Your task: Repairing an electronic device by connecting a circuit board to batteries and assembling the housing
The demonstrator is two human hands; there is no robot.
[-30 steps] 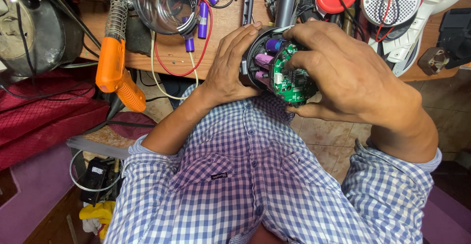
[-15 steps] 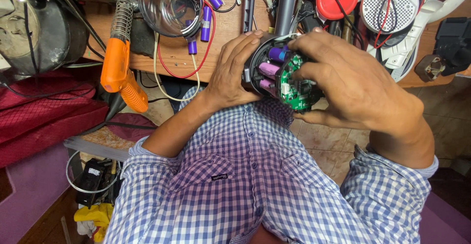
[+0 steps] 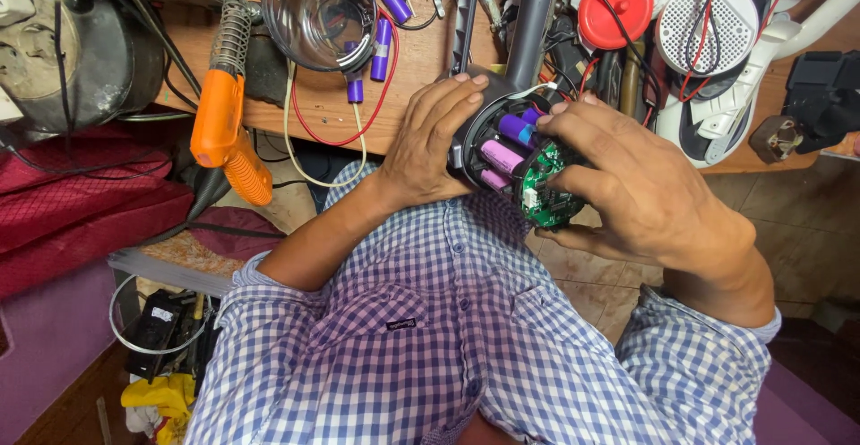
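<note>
My left hand (image 3: 430, 145) wraps around the dark round housing (image 3: 470, 145) of a battery pack at the wooden bench's front edge. Several purple cylindrical cells (image 3: 502, 154) sit inside the housing. A round green circuit board (image 3: 542, 185) hangs at the pack's open end. My right hand (image 3: 645, 194) grips the board and the cells from the right, fingers curled over them. A grey handle (image 3: 533, 15) rises from the housing toward the back of the bench.
An orange soldering gun (image 3: 219, 127) hangs off the bench edge at left. A clear round bowl (image 3: 318, 11), loose purple cells (image 3: 381, 47), red wires, a red cap (image 3: 614, 15) and a white perforated part (image 3: 708, 29) crowd the bench. Red cloth lies left.
My right hand's fingers have shifted along the green board and pulled the cells a little farther out of the housing. The left hand holds the housing as before.
</note>
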